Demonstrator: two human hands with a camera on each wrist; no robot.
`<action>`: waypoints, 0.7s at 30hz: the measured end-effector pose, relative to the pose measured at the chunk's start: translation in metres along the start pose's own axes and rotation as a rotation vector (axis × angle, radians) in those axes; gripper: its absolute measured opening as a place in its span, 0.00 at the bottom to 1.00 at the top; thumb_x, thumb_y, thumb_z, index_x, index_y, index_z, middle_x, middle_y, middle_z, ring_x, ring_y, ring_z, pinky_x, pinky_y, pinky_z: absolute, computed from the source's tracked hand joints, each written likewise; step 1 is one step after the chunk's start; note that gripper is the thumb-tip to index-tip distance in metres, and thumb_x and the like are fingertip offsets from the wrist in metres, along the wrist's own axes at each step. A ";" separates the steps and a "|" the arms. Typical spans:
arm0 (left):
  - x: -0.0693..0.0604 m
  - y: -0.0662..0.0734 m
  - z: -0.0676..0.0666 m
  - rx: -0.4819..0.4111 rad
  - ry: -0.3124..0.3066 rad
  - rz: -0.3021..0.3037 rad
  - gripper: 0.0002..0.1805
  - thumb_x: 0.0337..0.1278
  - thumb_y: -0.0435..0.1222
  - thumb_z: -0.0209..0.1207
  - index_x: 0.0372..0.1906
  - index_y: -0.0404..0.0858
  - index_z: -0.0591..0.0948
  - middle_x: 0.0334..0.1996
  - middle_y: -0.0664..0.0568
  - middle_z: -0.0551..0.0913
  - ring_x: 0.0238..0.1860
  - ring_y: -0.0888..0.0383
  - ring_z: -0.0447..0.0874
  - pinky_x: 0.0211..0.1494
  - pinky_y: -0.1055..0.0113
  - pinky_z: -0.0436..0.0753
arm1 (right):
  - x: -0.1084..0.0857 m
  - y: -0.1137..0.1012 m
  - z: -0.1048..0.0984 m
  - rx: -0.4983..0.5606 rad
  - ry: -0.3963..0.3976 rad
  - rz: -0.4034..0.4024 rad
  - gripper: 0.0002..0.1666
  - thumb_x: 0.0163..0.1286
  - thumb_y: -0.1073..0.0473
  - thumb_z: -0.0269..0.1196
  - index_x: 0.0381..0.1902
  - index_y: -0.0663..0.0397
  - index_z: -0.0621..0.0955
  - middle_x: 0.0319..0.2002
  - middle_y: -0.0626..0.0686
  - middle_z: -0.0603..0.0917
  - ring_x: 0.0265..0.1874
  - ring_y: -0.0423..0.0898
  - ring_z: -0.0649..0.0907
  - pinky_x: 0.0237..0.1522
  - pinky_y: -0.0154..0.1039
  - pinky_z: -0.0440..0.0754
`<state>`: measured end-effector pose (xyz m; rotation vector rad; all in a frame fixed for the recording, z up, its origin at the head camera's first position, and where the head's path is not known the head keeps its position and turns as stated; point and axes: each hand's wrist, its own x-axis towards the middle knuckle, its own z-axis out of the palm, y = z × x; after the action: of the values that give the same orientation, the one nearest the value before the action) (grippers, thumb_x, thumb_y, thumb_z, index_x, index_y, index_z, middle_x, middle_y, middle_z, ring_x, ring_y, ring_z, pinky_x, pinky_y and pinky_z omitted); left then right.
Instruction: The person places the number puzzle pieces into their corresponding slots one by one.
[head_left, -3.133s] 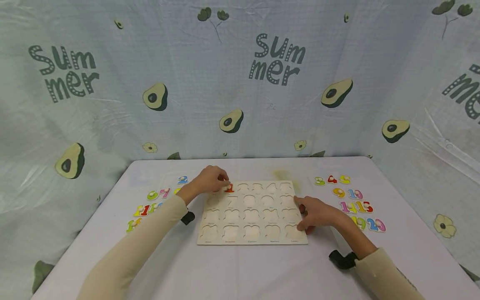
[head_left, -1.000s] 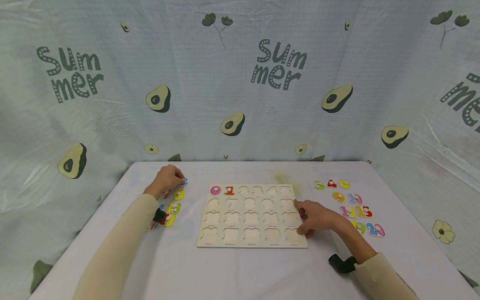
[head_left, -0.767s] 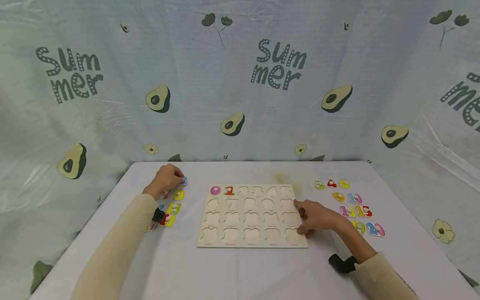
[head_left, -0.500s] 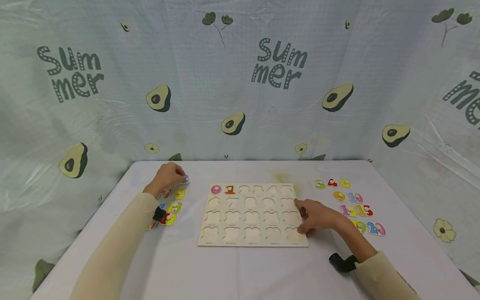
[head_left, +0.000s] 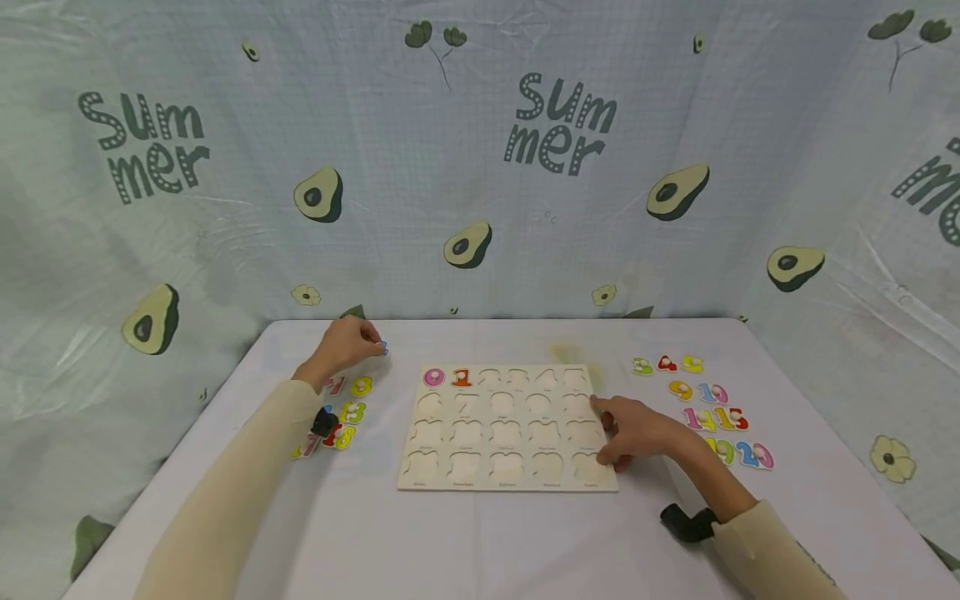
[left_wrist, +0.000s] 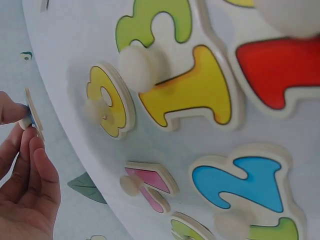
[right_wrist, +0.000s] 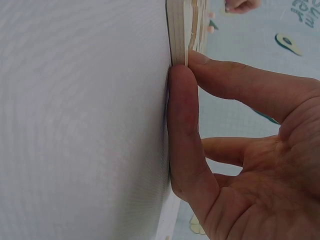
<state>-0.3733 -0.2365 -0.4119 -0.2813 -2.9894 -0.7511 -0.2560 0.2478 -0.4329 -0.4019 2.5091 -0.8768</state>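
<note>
With thumb and fingers my left hand (head_left: 347, 343) pinches a small blue number 2 puzzle piece (head_left: 385, 347) at the back left, raised off the table. In the left wrist view that piece (left_wrist: 34, 117) appears edge-on, its round knob between the fingertips. The wooden number puzzle board (head_left: 487, 488) lies in the middle, a pink 0 (head_left: 433, 377) and a red 1 (head_left: 462, 378) seated in its first two recesses. At the board's right edge my right hand (head_left: 637, 427) holds on; up close, its thumb and a finger (right_wrist: 184, 107) grip the layered wooden edge (right_wrist: 177, 35).
Left of the board lie several knobbed number pieces, among them a yellow piece (head_left: 362, 386) and a 13 (head_left: 352, 412), partly under the left wrist. On the right lie more, such as a green 3 (head_left: 642, 366), a 10 (head_left: 713, 392) and a 20 (head_left: 754, 455).
My left hand went from the red 1 on the board to the blue 2 at the left, and has now lifted it slightly back and right. The right hand has stayed at the board's edge.
</note>
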 end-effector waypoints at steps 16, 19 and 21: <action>0.006 0.027 0.010 -0.039 0.024 0.090 0.10 0.56 0.38 0.68 0.37 0.34 0.86 0.33 0.45 0.87 0.34 0.53 0.80 0.37 0.66 0.77 | 0.000 -0.001 0.001 0.011 0.001 0.022 0.58 0.55 0.63 0.77 0.77 0.74 0.59 0.45 0.58 0.75 0.26 0.45 0.81 0.33 0.40 0.86; 0.006 0.035 0.013 -0.047 0.021 0.105 0.11 0.55 0.38 0.69 0.36 0.34 0.86 0.33 0.45 0.87 0.34 0.53 0.81 0.38 0.66 0.78 | 0.000 -0.001 0.001 0.012 -0.004 0.021 0.59 0.55 0.63 0.77 0.77 0.74 0.58 0.46 0.58 0.75 0.26 0.45 0.81 0.34 0.40 0.86; 0.006 0.040 0.016 -0.043 0.016 0.115 0.11 0.55 0.39 0.70 0.36 0.34 0.86 0.33 0.46 0.87 0.34 0.54 0.81 0.39 0.66 0.79 | 0.000 0.000 0.001 0.015 -0.005 0.021 0.59 0.55 0.63 0.77 0.78 0.74 0.58 0.46 0.58 0.75 0.26 0.45 0.82 0.34 0.40 0.86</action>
<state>-0.3721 -0.1931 -0.4064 -0.4422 -2.9153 -0.8029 -0.2557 0.2467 -0.4336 -0.3717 2.4967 -0.8844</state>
